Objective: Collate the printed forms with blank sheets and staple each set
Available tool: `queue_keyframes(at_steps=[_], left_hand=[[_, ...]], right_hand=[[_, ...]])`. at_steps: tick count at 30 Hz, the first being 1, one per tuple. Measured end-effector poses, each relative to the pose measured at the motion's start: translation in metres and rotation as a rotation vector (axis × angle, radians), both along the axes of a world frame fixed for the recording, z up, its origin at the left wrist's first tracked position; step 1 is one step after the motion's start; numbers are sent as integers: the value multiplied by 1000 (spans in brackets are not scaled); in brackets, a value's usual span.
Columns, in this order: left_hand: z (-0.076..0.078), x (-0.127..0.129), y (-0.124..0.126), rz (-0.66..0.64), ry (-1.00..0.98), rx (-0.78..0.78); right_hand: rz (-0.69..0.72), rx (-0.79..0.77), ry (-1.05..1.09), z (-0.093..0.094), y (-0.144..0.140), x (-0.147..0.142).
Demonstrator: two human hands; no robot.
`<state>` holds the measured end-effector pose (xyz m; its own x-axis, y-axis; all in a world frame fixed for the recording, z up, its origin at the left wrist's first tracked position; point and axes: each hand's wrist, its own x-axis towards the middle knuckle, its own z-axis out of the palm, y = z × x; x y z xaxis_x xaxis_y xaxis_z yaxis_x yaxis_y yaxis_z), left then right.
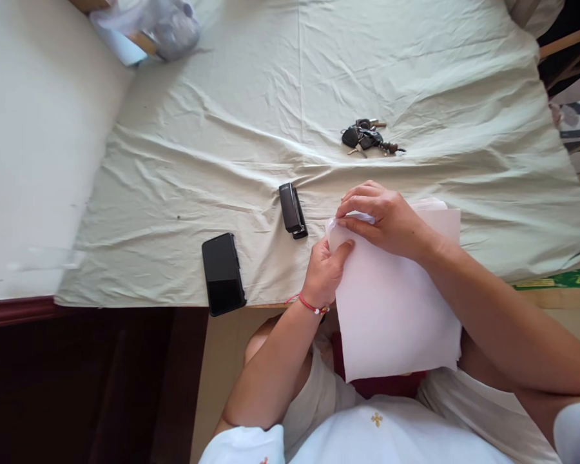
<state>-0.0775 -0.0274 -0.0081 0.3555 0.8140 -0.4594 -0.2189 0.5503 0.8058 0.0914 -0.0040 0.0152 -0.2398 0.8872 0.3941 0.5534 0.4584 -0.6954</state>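
One paper stack (396, 309), one stapler (292, 210), one phone (223, 273), one key bunch (367, 136); left hand (325, 272) and right hand (384, 219) are pinching the stack's top-left corner, fingers curled.

I see plain white sheets of paper (396, 303) at lower centre of the frame. The stapler (292, 210) just left of them is black, and so is the phone (223, 273) further left, its screen dark and glossy. The bunch of keys (366, 136) at upper centre is black with dull metal. The cloth (280, 103) covering the counter is a pale greenish cream, unpatterned. A thin red string bracelet (311, 305) circles my left wrist.
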Motion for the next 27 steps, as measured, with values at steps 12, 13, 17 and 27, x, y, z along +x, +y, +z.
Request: queue_keyframes(at_steps=[12,13,17,27], left_hand=[[-8,1,-2,30,29,163],[-9,0,-2,29,40,173],[-7,-5,4,43,89,211],[9,-36,39,374,98,490]], right_hand=[[45,-97,-100,14,9,-14],[63,-103,-105,14,9,-14],[74,-78,-143,17,4,-8],[-341,-150,84,-15,-40,39]])
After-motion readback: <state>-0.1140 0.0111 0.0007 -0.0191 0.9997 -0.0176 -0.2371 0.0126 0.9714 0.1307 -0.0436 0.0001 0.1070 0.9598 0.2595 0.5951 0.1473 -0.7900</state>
